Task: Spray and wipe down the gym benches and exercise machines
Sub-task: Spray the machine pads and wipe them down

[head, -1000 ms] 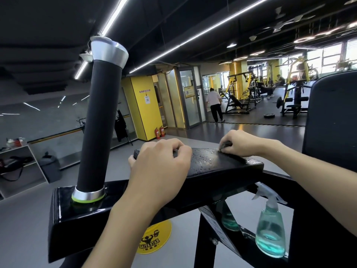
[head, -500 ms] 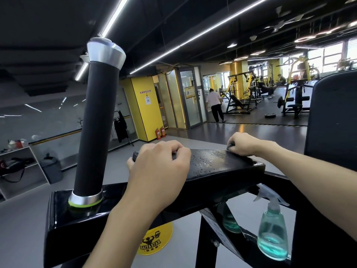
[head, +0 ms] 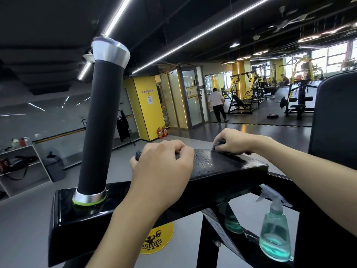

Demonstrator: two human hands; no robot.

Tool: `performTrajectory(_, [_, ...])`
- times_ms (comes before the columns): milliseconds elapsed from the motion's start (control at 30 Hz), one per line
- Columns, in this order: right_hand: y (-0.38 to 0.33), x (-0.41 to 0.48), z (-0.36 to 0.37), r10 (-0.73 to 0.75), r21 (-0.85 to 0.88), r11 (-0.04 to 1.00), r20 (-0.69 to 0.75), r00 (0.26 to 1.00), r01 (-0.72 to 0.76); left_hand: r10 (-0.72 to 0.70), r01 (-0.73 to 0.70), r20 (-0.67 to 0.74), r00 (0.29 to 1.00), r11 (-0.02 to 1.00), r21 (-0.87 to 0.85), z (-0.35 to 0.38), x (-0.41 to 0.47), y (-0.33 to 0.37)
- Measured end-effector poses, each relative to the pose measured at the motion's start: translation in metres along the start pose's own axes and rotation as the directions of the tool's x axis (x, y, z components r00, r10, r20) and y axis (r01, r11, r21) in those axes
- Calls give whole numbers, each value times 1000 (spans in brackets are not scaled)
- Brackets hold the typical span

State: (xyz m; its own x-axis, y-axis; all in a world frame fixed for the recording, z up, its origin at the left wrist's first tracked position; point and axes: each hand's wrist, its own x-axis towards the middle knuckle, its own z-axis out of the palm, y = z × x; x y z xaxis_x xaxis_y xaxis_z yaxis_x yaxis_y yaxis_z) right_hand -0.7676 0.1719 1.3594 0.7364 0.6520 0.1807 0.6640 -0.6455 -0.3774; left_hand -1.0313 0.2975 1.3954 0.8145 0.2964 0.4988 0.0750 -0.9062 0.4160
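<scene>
Left hand (head: 164,167) is clamped on the left end of the black padded vinyl arm pad (head: 222,171). Grip is closed round it: fingers curled over the top, thumb tucked round the end corner, no gap to the pad that I can see.

Right hand (head: 234,141) is at the pad's far edge, toward the right end. Its grip is bunched tight on a dark crumpled cloth (head: 218,145), and the cloth is pressed flat onto the pad top. Only a bit of cloth pokes out past the knuckles, so can't tell its real size.

Pad surface btw the two hands is speckled w/ wet droplets, thickest in the middle.

The clear plastic spray bottle w/ teal liquid (head: 275,236) is upright, low down under the pad's right end, just beside the glossy black steel frame (head: 77,219). Neither hand touches it. Can't tell exactly what it stands on.

Off the frame's left corner a black roller post w/ silver end caps (head: 100,122) sticks up, tilted a little. A tall black back pad (head: 336,117) fills the right edge. In the bg a person in a white top (head: 216,105) stands near the glass doors.
</scene>
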Motion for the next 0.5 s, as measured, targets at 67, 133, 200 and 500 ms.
performTrajectory(67, [9,2,6,51,-57,997,-56,997,-54,0,0,0,1000,1000,-1,0,0,-2])
performTrajectory(133, [15,5,12,115,-73,990,-76,990,-121,0,0,5,1000,1000,0,-1,-1,-1])
performTrajectory(200, [7,8,6,72,-42,996,-20,997,-73,-2,2,6,1000,1000,-1,-1,-1,0])
performTrajectory(500, [8,2,6,63,-72,995,-28,998,-64,1,-1,3,1000,1000,-7,0,0,0])
